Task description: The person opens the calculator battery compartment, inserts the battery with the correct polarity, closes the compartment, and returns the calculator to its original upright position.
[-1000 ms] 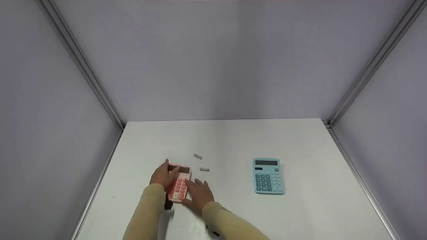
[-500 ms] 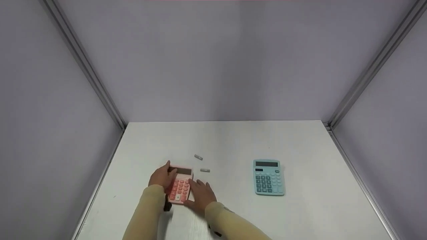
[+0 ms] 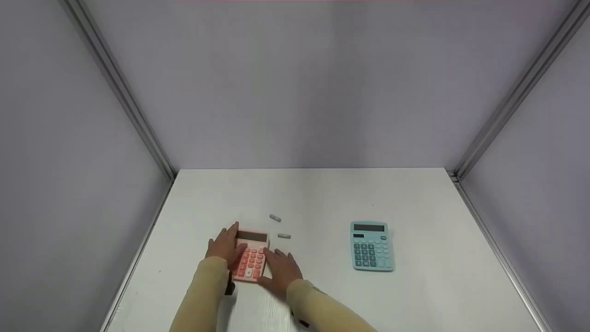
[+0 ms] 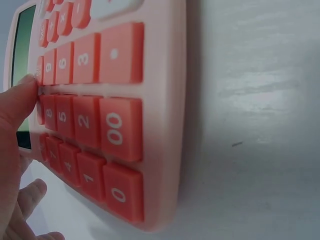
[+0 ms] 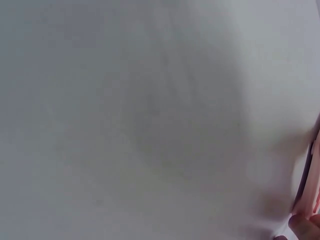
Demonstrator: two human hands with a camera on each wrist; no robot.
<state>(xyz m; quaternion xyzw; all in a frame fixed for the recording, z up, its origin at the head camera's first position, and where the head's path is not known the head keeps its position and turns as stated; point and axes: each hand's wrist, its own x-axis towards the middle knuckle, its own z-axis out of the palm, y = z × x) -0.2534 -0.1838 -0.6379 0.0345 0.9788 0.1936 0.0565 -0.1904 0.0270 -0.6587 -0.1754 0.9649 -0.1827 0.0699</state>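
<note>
A pink calculator [image 3: 252,259] with red keys lies face up on the white table, left of the middle. My left hand [image 3: 224,247] lies along its left side with fingers extended. In the left wrist view the thumb [image 4: 20,102] rests on the calculator's face beside the display, and other fingertips [image 4: 33,194] spread past the edge. My right hand [image 3: 283,271] is at the lower right side, index fingertip at the right edge and thumb near the bottom corner. The right wrist view shows only fingertips [image 5: 304,226] against the pink edge.
Two small grey cylinders that look like batteries, one farther back [image 3: 275,218] and one nearer [image 3: 284,236], lie right of the pink calculator. A blue calculator [image 3: 372,246] lies to the right. Grey panels [image 3: 313,83] enclose the table [image 3: 318,198].
The pink calculator has slid slightly right with both hands beside it. My left thumb has shifted from the display down to the keys' upper edge. The head view has shifted a little.
</note>
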